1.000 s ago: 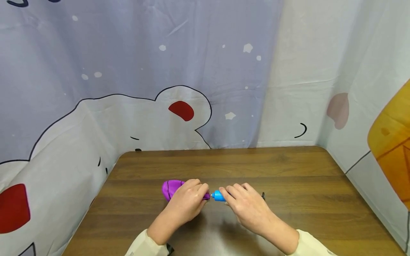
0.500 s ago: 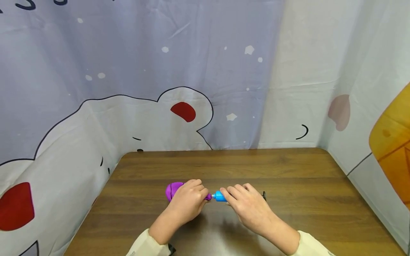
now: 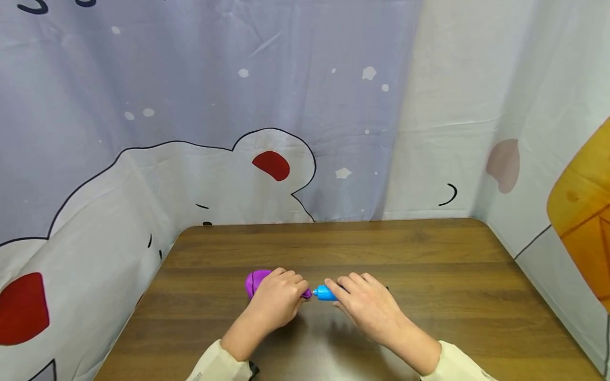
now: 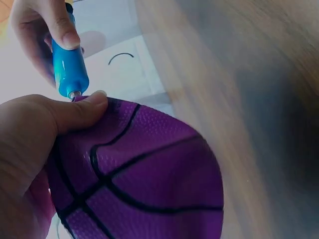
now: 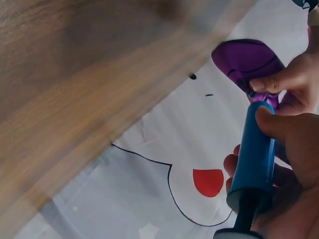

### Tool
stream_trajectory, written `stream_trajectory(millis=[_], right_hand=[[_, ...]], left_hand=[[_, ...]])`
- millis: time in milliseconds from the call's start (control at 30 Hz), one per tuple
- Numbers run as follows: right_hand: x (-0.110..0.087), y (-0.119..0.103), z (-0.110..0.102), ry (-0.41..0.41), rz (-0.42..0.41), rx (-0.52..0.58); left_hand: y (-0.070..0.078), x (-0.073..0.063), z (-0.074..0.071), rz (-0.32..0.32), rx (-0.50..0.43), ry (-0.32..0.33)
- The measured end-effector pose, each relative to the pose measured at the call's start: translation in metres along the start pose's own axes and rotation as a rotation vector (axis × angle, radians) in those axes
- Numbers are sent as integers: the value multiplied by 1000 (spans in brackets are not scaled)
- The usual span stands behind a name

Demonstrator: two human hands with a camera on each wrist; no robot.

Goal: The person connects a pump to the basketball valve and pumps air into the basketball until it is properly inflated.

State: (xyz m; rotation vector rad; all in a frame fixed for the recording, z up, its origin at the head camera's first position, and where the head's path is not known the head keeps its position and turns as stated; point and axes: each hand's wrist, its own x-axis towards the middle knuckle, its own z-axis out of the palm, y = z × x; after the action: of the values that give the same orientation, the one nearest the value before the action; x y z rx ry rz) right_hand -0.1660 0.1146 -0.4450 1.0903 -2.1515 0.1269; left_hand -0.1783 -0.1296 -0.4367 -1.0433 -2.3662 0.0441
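A deflated purple basketball with black lines hangs folded from my left hand, whose thumb and fingers pinch it near its right end. My right hand grips the blue barrel of a hand pump. The pump's metal tip meets the ball right beside my left thumb in the left wrist view; how deep it goes in is hidden. At the pump's other end, a dark plunger rod and handle show in the right wrist view. Both hands are above the table.
The brown wooden table lies under both hands. Behind it and at both sides hangs a printed fabric curtain with cartoon shapes. A dark strap shows at the left sleeve.
The black pump handle to the right of my right hand shows less than before and sits nearer the hand. Both hands keep almost the same place on the ball and the pump.
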Motion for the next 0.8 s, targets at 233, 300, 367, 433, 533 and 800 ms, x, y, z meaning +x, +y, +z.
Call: stream_trajectory(millis=[233,300,367,433,533,800], right_hand=[[-6,15,-7,34,145,87],[-11,20,-9,29,252,174],[-16,26,-11,14,381,311],[-21,30,-13,-7,513,459],[-26,35,-13,-37,668,675],[-32,33,-2,-73,849,911]], left_hand=[[-6,-10,7,-61,-86,-45],[-8,-13,9,-82,-101,-54],[-11,-14,9,-98,-106,-63],[-14,-15,10,-107,-103,-69],[-16,-16,11,-115,-86,-74],[-16,-15,19,-158,-9,-164]])
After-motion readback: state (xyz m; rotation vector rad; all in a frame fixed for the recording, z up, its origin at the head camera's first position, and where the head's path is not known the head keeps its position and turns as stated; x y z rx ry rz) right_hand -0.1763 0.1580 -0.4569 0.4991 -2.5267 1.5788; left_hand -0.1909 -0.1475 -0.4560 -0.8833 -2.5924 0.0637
